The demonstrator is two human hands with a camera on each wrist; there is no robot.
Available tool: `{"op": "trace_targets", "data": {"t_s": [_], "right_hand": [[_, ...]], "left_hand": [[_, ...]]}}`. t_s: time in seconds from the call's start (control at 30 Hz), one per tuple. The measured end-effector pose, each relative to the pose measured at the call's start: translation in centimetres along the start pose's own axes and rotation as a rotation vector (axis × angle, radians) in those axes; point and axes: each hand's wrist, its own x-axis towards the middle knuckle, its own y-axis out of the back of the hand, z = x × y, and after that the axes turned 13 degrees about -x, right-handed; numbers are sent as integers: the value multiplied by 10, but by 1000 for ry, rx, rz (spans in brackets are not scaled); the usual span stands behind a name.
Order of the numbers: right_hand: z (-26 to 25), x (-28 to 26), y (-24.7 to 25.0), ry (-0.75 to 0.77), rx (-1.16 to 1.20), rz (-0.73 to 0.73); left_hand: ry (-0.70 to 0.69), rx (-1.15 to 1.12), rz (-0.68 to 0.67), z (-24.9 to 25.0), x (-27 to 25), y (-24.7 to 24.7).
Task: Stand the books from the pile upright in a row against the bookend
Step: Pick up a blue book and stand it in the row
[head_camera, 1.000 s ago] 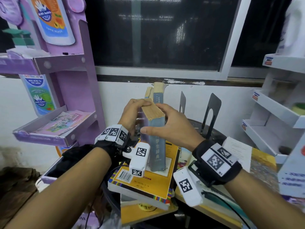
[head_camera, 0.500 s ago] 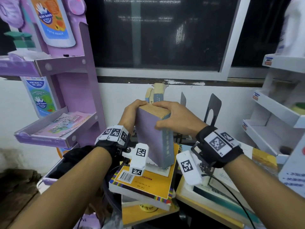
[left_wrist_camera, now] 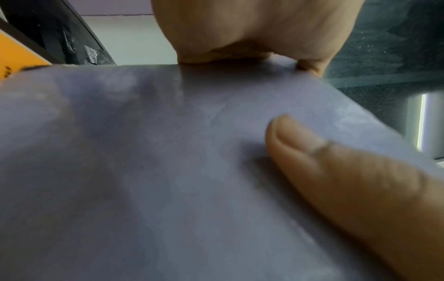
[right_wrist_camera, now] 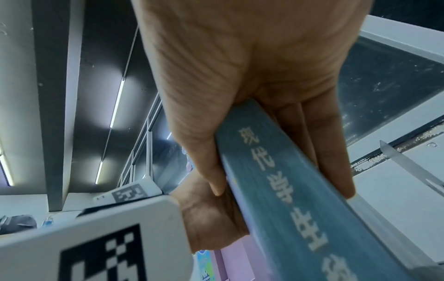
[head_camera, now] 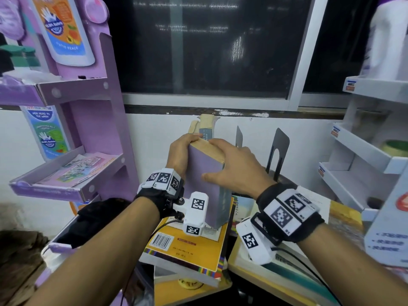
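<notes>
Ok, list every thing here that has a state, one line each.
Grey book: upright, tilted, bottom on the yellow book, held at the top by both hands.
Left hand: grips the grey book.
Right hand: grips the grey book.
Yellow book: flat, top of pile.
Bookend: upright, nothing against it.
Rear books: upright.

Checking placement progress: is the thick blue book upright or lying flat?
Roughly upright, slightly tilted: blue book stands on end atop the yellow book.
</notes>
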Motion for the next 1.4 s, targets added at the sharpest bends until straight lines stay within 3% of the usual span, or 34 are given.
{"op": "trace_targets", "data": {"t_s": [0.33,0.7,0.87,1.03,1.13,1.4], "right_hand": [[-12,-1,-5,-9,0,123],[1,-6,35,-62,46,178],[22,-7,37,-103,3,145],[41,2,37,-179,-26,176],[48,12,37,-222,-22,194],[48,52,22,-288,-63,208]], "left_hand": [[25,-56,14,9,-6,5],[81,-138,-57,21,-8,-24],[-48,-26,-9,27,2,-24],[-228,297,2,18,22,-6],[-223,348,27,12,36,1],[-226,329,-68,5,61,-6]]}}
